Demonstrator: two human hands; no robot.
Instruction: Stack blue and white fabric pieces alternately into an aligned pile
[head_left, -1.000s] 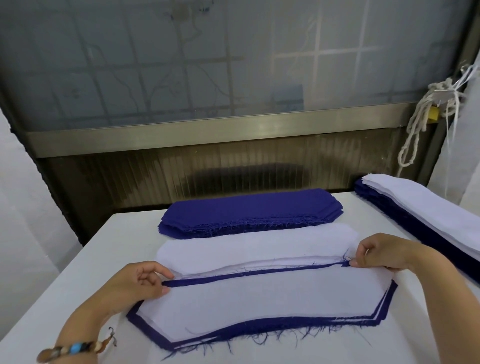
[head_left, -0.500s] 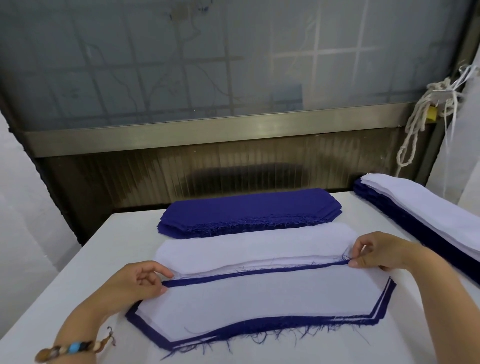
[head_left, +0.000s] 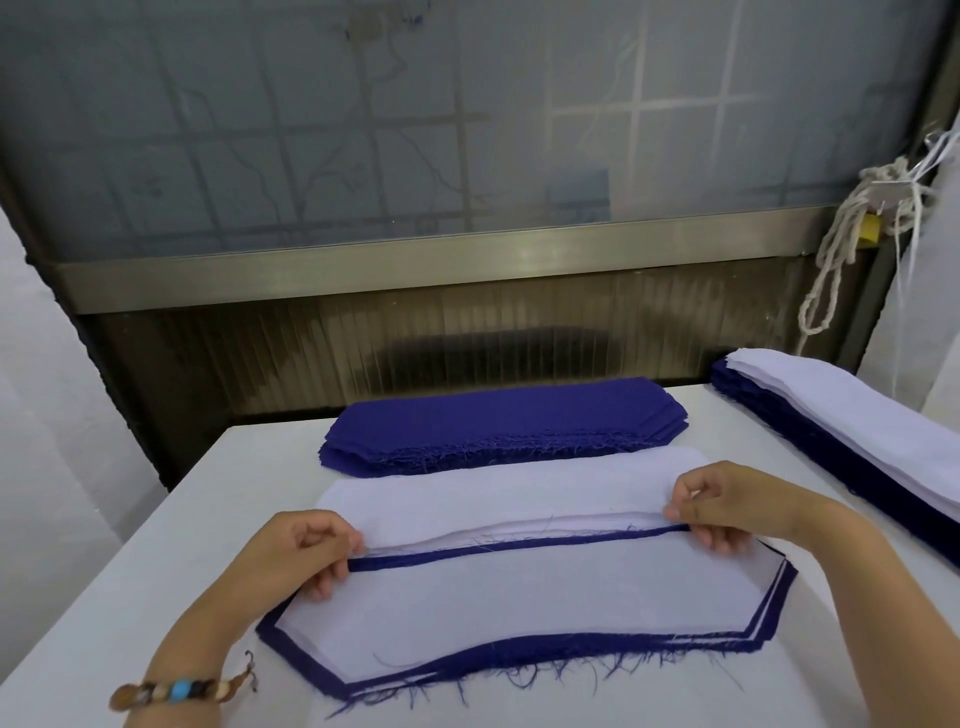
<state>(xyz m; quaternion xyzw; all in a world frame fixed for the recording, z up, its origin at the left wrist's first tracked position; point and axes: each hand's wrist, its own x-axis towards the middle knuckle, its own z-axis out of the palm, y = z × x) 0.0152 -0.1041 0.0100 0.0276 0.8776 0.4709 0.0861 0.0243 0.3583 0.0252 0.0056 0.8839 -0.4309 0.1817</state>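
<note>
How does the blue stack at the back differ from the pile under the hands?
The blue stack is all blue; the near pile shows white on top with blue borders. The blue stack is thicker than the near pile. The blue stack lies untouched; left hand and right hand pinch the near pile's far edge. Both have frayed near edges.

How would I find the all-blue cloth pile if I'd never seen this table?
Look at the white table under the big window. Near its far edge, behind the white sheets, lies the blue pile. It alone is blue all through; the right-hand pile has white on top.
</note>
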